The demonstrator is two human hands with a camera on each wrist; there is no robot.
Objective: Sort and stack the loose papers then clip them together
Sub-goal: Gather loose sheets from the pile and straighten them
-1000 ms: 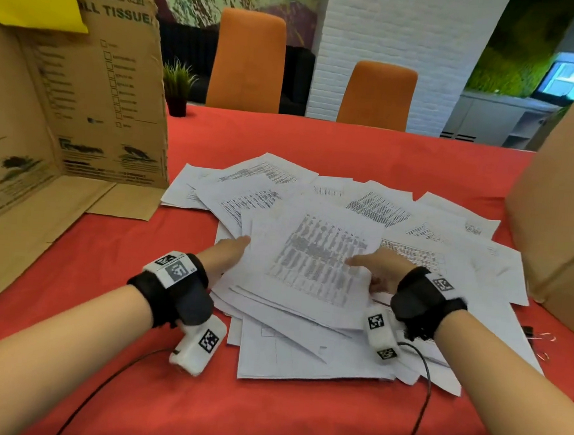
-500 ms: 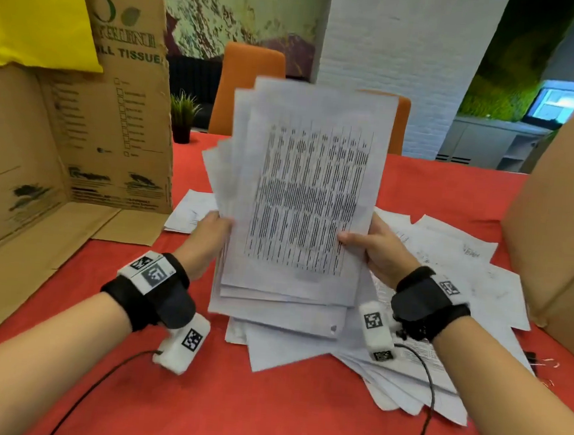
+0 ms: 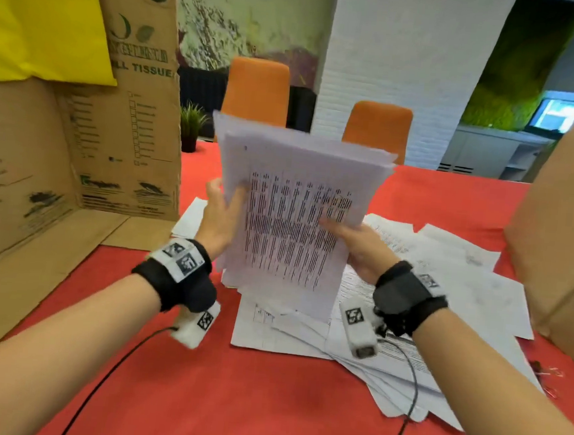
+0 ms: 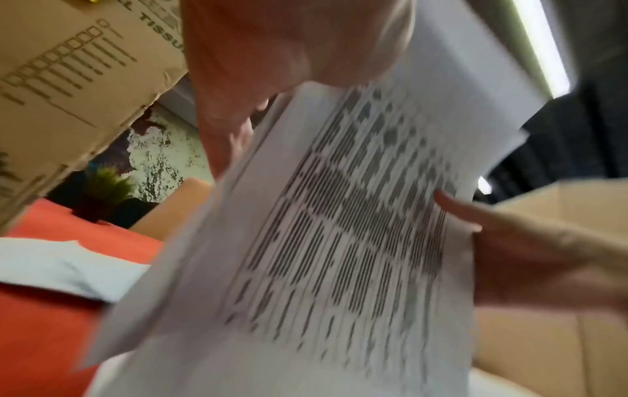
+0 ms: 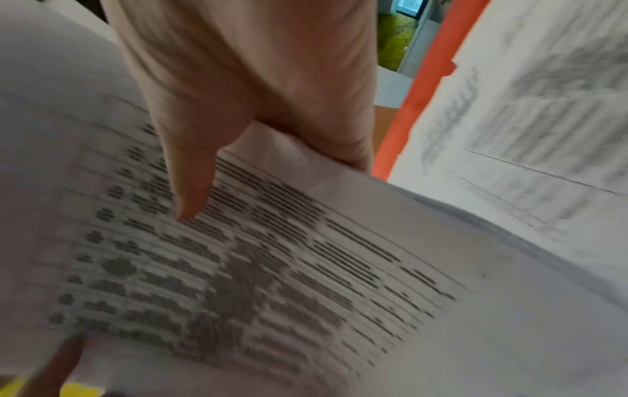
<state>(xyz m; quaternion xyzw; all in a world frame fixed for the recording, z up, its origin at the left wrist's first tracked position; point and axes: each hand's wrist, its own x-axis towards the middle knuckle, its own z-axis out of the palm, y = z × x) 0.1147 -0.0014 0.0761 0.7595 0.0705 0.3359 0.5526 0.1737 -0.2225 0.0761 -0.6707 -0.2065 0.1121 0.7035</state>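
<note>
A bundle of printed white sheets (image 3: 296, 218) is held upright above the red table, its edges roughly aligned. My left hand (image 3: 222, 212) grips its left edge, thumb on the front page. My right hand (image 3: 355, 243) grips the right edge, thumb across the print. In the left wrist view the bundle (image 4: 339, 228) fills the frame with the left hand (image 4: 258, 67) at its upper edge. The right wrist view shows the right hand (image 5: 238, 94) with its thumb pressed on the top page (image 5: 271, 268). More loose papers (image 3: 427, 297) lie spread on the table under and right of the bundle. Small clips (image 3: 546, 373) lie at the right edge.
A tall open cardboard box (image 3: 78, 149) stands at the left, its flap lying on the red tablecloth (image 3: 247, 403). Another cardboard box (image 3: 563, 222) stands at the right. Two orange chairs (image 3: 257, 91) and a small potted plant (image 3: 191, 127) are behind the table.
Both hands gathered sheets from the table pile, lifted them upright, and have now squared them into a tighter bundle that sits lower than half a second ago.
</note>
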